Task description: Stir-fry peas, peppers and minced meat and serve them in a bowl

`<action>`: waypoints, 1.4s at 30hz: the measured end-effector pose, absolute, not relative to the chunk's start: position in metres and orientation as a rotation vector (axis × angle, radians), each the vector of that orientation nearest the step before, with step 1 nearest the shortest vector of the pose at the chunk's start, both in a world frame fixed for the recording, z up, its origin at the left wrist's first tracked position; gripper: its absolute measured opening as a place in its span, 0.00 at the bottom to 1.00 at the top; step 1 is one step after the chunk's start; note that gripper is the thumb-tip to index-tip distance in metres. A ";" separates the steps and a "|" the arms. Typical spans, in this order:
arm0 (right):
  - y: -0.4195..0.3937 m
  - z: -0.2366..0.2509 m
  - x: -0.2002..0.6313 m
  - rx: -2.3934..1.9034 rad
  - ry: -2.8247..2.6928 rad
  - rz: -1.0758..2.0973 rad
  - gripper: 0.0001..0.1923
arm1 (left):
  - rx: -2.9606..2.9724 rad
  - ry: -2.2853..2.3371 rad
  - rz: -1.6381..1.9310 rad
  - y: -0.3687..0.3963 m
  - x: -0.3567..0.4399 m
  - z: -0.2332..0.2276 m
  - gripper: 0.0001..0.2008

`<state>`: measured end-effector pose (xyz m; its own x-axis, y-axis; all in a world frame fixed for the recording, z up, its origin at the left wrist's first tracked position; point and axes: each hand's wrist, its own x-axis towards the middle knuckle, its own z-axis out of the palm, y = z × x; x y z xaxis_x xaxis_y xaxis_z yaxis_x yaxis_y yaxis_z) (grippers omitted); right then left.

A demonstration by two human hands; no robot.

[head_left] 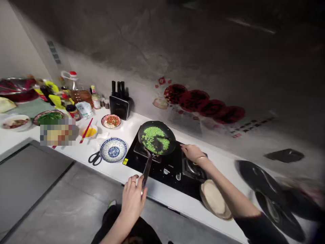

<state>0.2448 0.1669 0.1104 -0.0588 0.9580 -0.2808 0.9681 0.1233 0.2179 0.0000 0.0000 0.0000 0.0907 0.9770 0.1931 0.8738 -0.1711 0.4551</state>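
A dark frying pan (170, 131) stands on the left burner of the black gas stove, its handle pointing toward me. Small bright green pieces (152, 135), which look like peas, are spread over its bottom. My left hand (133, 196) is closed around the end of the pan's handle. My right hand (192, 153) reaches in from the right and grips a dark spatula (166, 138), whose blade rests among the green pieces. Left of the stove, a blue-and-white plate (113, 150) lies near black-handled scissors (94, 158).
Behind the plate are a bowl of chopped red-and-white food (111, 121) and a knife block (120, 106). Farther left, red chopsticks (86, 130) lie across a bowl of yellow liquid (90, 132), near an oil jug (79, 93). A round beige item (214, 199) sits beside the stove; dark lids (261, 179) are farther right.
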 end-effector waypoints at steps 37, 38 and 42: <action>0.127 0.140 0.250 1.731 2.282 -0.133 0.19 | 2.159 1.814 0.708 -0.005 0.004 0.002 0.16; 0.120 0.141 0.249 1.725 2.257 -0.141 0.18 | 2.163 1.806 0.708 -0.005 0.006 0.002 0.15; 0.113 0.127 0.230 1.715 2.196 -0.055 0.19 | 2.172 1.785 0.702 -0.005 0.009 0.002 0.15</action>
<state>0.2299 0.1130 0.1271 -0.2038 0.9327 -0.2974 0.9464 0.2654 0.1840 0.0088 -0.0052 0.0019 0.1368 0.9683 0.2092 0.8515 -0.2228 0.4747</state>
